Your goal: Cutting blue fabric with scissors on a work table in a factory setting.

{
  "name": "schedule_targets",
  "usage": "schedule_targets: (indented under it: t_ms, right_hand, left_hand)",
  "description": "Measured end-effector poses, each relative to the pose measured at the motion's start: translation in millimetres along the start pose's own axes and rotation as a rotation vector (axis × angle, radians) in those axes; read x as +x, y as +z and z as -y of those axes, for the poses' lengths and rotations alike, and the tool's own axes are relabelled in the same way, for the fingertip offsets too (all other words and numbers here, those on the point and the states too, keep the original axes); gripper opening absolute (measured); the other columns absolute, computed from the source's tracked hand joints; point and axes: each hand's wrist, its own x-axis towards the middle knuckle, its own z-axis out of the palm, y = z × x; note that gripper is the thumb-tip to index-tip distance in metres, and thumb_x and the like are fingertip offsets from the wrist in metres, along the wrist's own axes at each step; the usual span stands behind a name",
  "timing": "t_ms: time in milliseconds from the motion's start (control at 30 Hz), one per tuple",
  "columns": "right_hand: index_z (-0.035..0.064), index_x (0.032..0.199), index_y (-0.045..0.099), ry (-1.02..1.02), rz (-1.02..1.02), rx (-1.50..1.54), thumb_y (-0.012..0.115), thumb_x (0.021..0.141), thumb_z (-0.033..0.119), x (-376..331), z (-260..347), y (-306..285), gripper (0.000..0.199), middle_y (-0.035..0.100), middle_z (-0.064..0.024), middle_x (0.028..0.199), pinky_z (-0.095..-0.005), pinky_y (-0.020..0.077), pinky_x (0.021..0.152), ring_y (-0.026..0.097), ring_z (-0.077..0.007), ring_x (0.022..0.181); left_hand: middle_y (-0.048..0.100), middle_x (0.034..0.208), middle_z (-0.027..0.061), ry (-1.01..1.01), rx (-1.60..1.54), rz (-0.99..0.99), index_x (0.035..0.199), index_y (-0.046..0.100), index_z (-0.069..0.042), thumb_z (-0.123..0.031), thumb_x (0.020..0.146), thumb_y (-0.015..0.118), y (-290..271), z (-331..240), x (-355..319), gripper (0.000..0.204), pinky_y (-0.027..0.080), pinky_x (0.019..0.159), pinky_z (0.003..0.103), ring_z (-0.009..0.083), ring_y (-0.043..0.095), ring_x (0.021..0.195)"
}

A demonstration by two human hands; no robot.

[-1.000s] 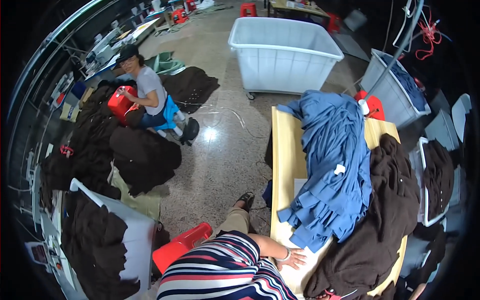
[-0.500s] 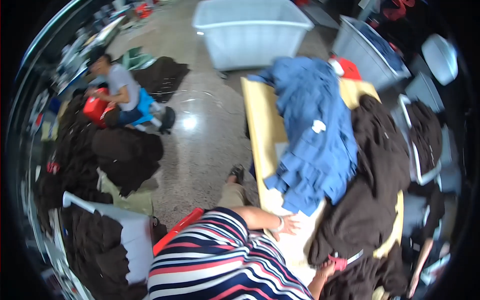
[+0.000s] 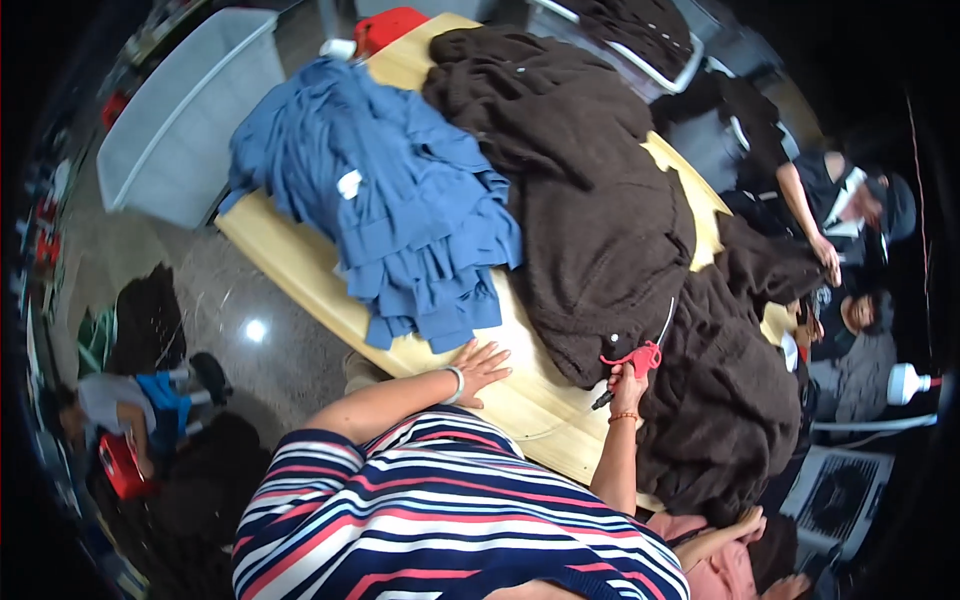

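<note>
My left hand (image 3: 481, 373) lies flat on the yellow table (image 3: 415, 385) with its fingers spread, just below the hem of a pile of blue knit garments (image 3: 400, 190). It holds nothing. In my right hand (image 3: 628, 386) is a red air blow gun (image 3: 640, 357) with a thin metal nozzle and a dark lower end. The nozzle points up and away, over the near edge of a heap of dark brown knit garments (image 3: 590, 230). A second brown heap (image 3: 725, 380) lies close on the right of that hand.
A large pale bin (image 3: 190, 120) stands at the far left beyond the table. Behind the piles is a red object (image 3: 390, 28). People sit and work at the right, one (image 3: 845, 205) touching brown cloth. Another person (image 3: 125, 410) crouches at the left with a red container.
My view has swung to the right, so the table sits more centrally. My left hand stays flat on the table, and my right hand still grips the air blow gun, its nozzle now pointing more upward.
</note>
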Motion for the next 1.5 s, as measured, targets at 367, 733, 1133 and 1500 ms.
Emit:
schedule_targets:
  t_ms: [367,733,1133,1500]
  right_hand:
    - [0.0029,0.124,0.054,-0.076,0.06,-0.102,0.045,0.092,0.003,-78,64,94,0.034,0.057,-0.0012,0.062,-0.0204,0.0366,0.036,0.045,-0.0062,0.04]
    - [0.0038,0.111,0.06,-0.088,0.303,-0.382,0.052,0.087,0.01,-54,85,326,0.026,0.055,0.0,0.064,-0.0221,0.0423,0.046,0.051,-0.007,0.05]
    - [0.0082,0.118,0.06,-0.067,0.218,-0.815,0.058,0.08,0.01,-44,72,332,0.038,0.065,-0.0176,0.101,-0.0357,0.0469,0.088,0.061,-0.0367,0.095]
    - [0.0073,0.149,0.004,0.305,0.683,-0.233,0.05,0.089,0.007,16,174,385,0.076,0.059,-0.0073,0.091,-0.0249,0.0532,0.058,0.061,-0.0108,0.065]
  left_hand:
    - [0.06,0.115,0.0112,-0.047,0.228,-0.989,0.11,0.061,-0.009,-0.035,0.081,0.063,-294,194,27,0.039,0.04,0.093,0.044,0.0311,0.051,0.113]
    - [0.062,0.113,0.0219,-0.198,0.063,0.079,0.11,0.063,0.001,-0.066,0.082,0.046,-287,266,25,0.075,0.044,0.094,0.045,0.0349,0.058,0.109]
    - [0.066,0.083,0.0204,0.192,-0.416,0.022,0.088,0.069,-0.003,-0.046,0.078,0.065,-376,331,69,0.044,0.05,0.073,0.037,0.0312,0.065,0.08]
    - [0.026,0.151,0.0168,-0.57,0.097,-0.829,0.145,0.031,-0.02,-0.075,0.066,0.061,-524,536,204,0.101,0.009,0.112,0.056,0.0347,0.014,0.142]
